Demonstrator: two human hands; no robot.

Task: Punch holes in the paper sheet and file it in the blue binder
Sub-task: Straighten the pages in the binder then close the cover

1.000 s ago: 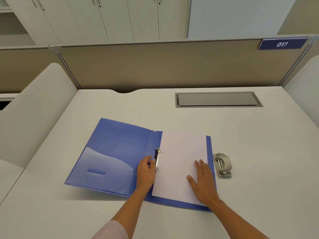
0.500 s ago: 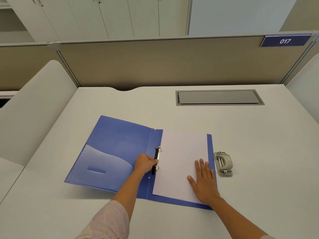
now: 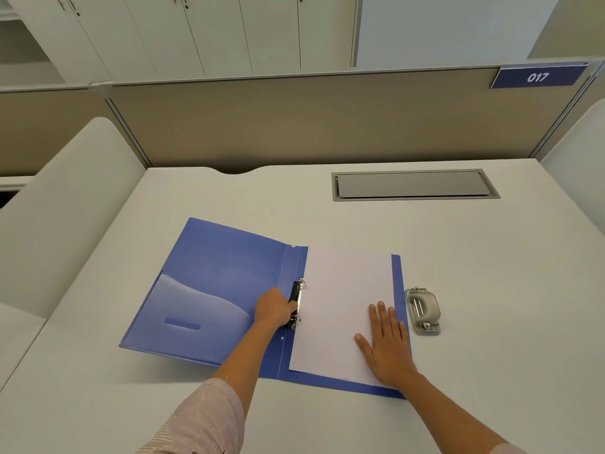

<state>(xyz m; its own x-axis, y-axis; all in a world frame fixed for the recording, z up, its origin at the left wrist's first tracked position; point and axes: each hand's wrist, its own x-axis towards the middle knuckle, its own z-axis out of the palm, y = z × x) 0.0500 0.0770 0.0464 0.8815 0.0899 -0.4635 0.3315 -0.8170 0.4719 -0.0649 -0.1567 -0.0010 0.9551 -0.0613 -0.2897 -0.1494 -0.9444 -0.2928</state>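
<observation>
The blue binder [image 3: 222,273] lies open on the white desk. A white paper sheet [image 3: 340,299] rests on its right half, its left edge at the black ring clip [image 3: 295,298] along the spine. My left hand [image 3: 273,308] is curled around the clip's lower part, fingers against it. My right hand [image 3: 388,345] lies flat on the sheet's lower right corner, fingers straight. The grey hole punch [image 3: 422,309] stands just right of the binder, untouched.
A grey cable hatch [image 3: 414,185] is set into the desk [image 3: 507,290] at the back right. A beige partition [image 3: 311,122] with a blue "017" sign [image 3: 537,77] closes the far edge. White side panels flank the desk left and right.
My left hand went from lying beside the ring clip to curling around it. The right hand stayed flat on the sheet. The camera tilted slightly.
</observation>
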